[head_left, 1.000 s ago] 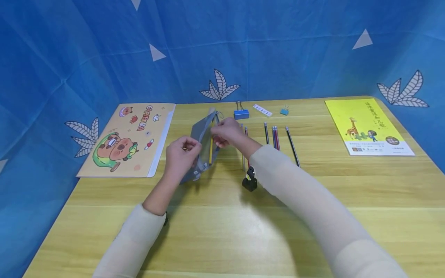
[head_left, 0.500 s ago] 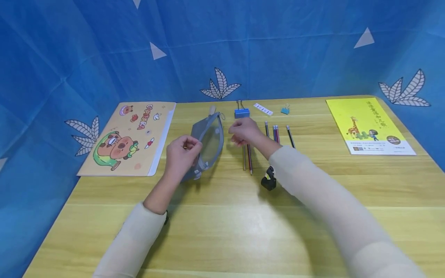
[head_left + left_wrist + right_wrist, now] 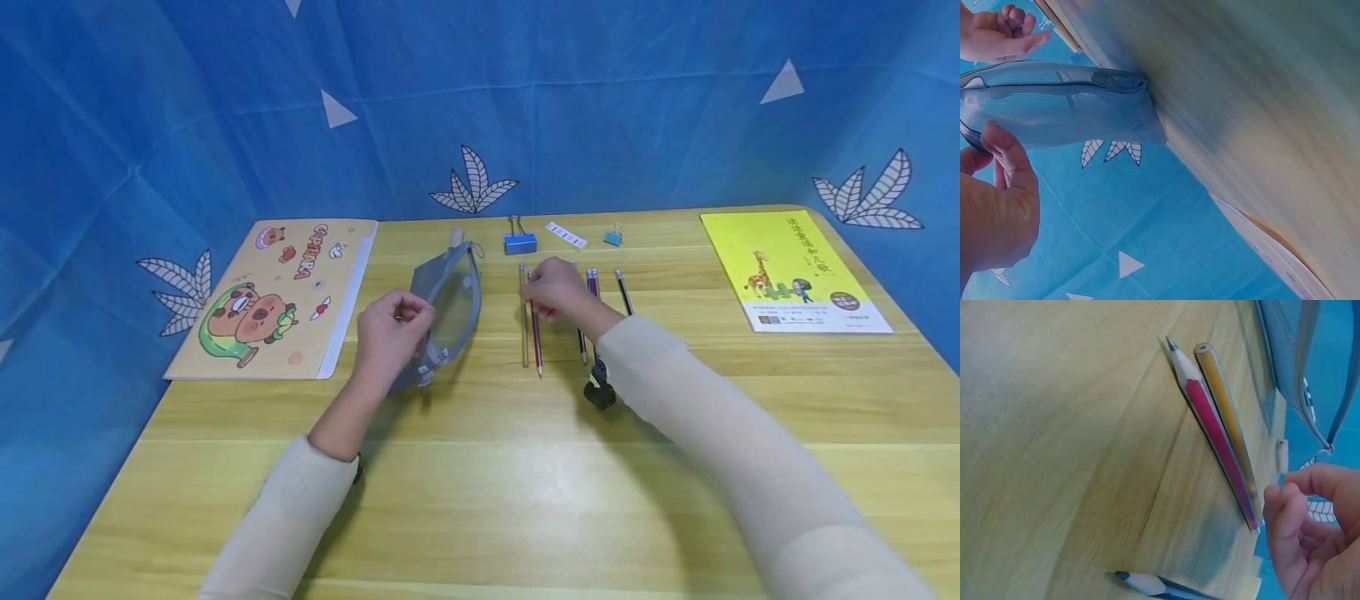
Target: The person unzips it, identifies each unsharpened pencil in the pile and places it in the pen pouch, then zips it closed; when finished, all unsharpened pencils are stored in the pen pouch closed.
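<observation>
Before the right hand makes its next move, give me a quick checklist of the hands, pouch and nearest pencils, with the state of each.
1. Left hand holding the mesh pouch: ok, pinched between thumb and fingers.
2. Pouch gaping open: ok, edges spread apart.
3. Right hand free: ok, nothing in its fingers.
4. Red pencil and yellow pencil nearby: ok, lying side by side near that hand.
5. One of them already gripped: not ok, neither is.
6. Pouch contents: cannot tell through the mesh.
</observation>
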A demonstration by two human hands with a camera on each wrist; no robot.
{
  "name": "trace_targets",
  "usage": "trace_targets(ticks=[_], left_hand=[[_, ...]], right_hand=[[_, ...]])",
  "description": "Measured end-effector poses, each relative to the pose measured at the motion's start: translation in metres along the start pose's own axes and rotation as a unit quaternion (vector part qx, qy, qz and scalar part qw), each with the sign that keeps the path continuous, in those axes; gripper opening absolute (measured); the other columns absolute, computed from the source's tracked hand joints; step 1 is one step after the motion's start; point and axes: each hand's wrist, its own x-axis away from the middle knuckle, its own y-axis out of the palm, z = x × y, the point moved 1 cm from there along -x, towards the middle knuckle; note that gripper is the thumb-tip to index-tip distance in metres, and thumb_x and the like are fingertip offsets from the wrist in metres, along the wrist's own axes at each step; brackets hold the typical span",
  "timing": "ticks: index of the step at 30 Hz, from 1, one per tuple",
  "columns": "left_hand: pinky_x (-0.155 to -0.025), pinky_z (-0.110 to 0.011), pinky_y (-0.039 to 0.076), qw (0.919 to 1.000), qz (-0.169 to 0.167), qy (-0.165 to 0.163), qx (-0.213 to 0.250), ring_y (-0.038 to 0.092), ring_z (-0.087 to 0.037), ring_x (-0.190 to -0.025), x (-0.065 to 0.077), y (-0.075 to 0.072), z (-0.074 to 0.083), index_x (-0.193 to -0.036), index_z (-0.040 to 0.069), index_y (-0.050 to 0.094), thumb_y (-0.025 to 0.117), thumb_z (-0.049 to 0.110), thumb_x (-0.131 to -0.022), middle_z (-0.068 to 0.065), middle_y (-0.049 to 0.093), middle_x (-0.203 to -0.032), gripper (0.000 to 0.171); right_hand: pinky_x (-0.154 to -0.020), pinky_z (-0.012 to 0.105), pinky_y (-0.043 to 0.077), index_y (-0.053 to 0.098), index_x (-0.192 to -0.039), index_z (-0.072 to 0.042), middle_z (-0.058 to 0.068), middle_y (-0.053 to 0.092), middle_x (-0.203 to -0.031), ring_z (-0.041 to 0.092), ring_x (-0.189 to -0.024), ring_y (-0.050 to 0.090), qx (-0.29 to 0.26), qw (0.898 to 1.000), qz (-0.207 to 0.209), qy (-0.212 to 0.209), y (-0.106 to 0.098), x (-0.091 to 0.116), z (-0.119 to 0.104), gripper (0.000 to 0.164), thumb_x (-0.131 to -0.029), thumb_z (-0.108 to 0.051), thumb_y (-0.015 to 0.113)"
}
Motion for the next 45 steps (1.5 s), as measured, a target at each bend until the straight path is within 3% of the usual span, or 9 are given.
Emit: trace_targets(ticks=[5, 12, 18, 24, 30, 34, 37, 41, 45], left_hand=[[-0.041, -0.029, 0.046, 1.0000, -0.001, 0.001, -0.004, 0.053, -0.020, -0.047, 0.000, 0.000, 0.001, -0.081, 0.008, 0.058, 0.058, 0.015, -0.078, -0.007, 0.056, -0.068, 0.008], [-0.041, -0.029, 0.046, 1.0000, 0.004, 0.004, 0.006, 0.052, -0.020, -0.046, 0.000, 0.002, 0.001, -0.081, 0.007, 0.058, 0.059, 0.013, -0.077, -0.008, 0.056, -0.068, 0.007], [-0.042, -0.029, 0.047, 0.9999, 0.004, 0.002, 0.012, 0.052, -0.020, -0.047, 0.001, 0.002, 0.002, -0.081, 0.006, 0.059, 0.060, 0.013, -0.077, -0.008, 0.056, -0.068, 0.009], [-0.042, -0.029, 0.047, 1.0000, 0.003, 0.001, 0.009, 0.052, -0.020, -0.046, 0.001, 0.002, 0.002, -0.082, 0.007, 0.058, 0.059, 0.014, -0.077, -0.008, 0.056, -0.068, 0.008], [-0.039, -0.029, 0.044, 0.9999, 0.009, 0.013, -0.005, 0.052, -0.020, -0.043, 0.000, 0.002, 0.002, -0.080, 0.009, 0.059, 0.058, 0.014, -0.077, -0.006, 0.057, -0.066, 0.006], [-0.038, -0.029, 0.043, 0.9998, 0.012, 0.016, -0.007, 0.052, -0.020, -0.042, 0.000, 0.002, 0.001, -0.080, 0.009, 0.060, 0.059, 0.014, -0.076, -0.006, 0.057, -0.065, 0.006], [-0.038, -0.029, 0.044, 0.9998, 0.011, 0.015, -0.007, 0.052, -0.020, -0.043, 0.000, 0.002, 0.001, -0.080, 0.008, 0.060, 0.058, 0.013, -0.076, -0.006, 0.057, -0.066, 0.006], [-0.039, -0.029, 0.045, 0.9999, 0.010, 0.012, -0.007, 0.052, -0.020, -0.043, 0.000, 0.001, 0.001, -0.080, 0.008, 0.060, 0.058, 0.014, -0.077, -0.006, 0.057, -0.066, 0.007], [-0.040, -0.029, 0.045, 0.9999, 0.008, 0.009, -0.004, 0.053, -0.020, -0.044, 0.000, 0.000, 0.001, -0.080, 0.008, 0.060, 0.059, 0.014, -0.077, -0.006, 0.057, -0.067, 0.007]], right_hand=[[-0.040, 0.027, 0.042, 0.045, -0.049, -0.008, 0.006, 0.046, -0.043, 0.014, -0.034, 0.043, 0.107, 0.994, 0.033, -0.011, 0.006, -0.003, -0.004, 0.032, -0.078, -0.016, 0.055], [-0.038, 0.022, 0.030, 0.036, -0.052, -0.012, -0.002, 0.028, -0.047, 0.011, -0.041, 0.031, 0.219, 0.973, 0.072, -0.009, 0.015, -0.010, -0.009, 0.036, -0.077, -0.024, 0.060], [-0.042, 0.026, 0.037, 0.042, -0.059, -0.010, 0.002, 0.040, -0.057, 0.016, -0.052, 0.043, 0.254, 0.965, 0.070, -0.007, 0.019, -0.013, -0.012, 0.026, -0.074, -0.020, 0.061], [-0.040, 0.024, 0.038, 0.046, -0.061, -0.009, 0.004, 0.049, -0.057, 0.015, -0.049, 0.050, 0.239, 0.969, 0.054, 0.016, 0.021, -0.011, -0.016, 0.024, -0.075, -0.021, 0.062], [-0.033, 0.020, 0.035, 0.048, -0.055, -0.007, 0.004, 0.050, -0.044, 0.013, -0.034, 0.048, 0.170, 0.985, 0.028, 0.023, 0.021, -0.008, -0.017, 0.027, -0.076, -0.019, 0.059], [-0.035, 0.023, 0.040, 0.047, -0.049, -0.006, 0.006, 0.049, -0.042, 0.014, -0.031, 0.044, 0.086, 0.996, 0.016, 0.001, 0.017, -0.005, -0.017, 0.033, -0.078, -0.019, 0.058], [-0.036, 0.023, 0.040, 0.050, -0.056, -0.005, 0.009, 0.054, -0.049, 0.013, -0.034, 0.044, -0.002, 1.000, -0.008, -0.008, 0.014, -0.001, -0.018, 0.027, -0.079, -0.018, 0.057], [-0.035, 0.020, 0.034, 0.054, -0.078, -0.001, 0.013, 0.059, -0.064, 0.011, -0.037, 0.043, -0.127, 0.991, -0.050, -0.008, 0.010, 0.003, -0.019, 0.014, -0.079, -0.016, 0.054], [-0.035, 0.018, 0.033, 0.054, -0.090, -0.001, 0.013, 0.058, -0.072, 0.010, -0.039, 0.042, -0.219, 0.973, -0.072, -0.016, 0.012, 0.004, -0.017, 0.019, -0.078, -0.015, 0.055]])
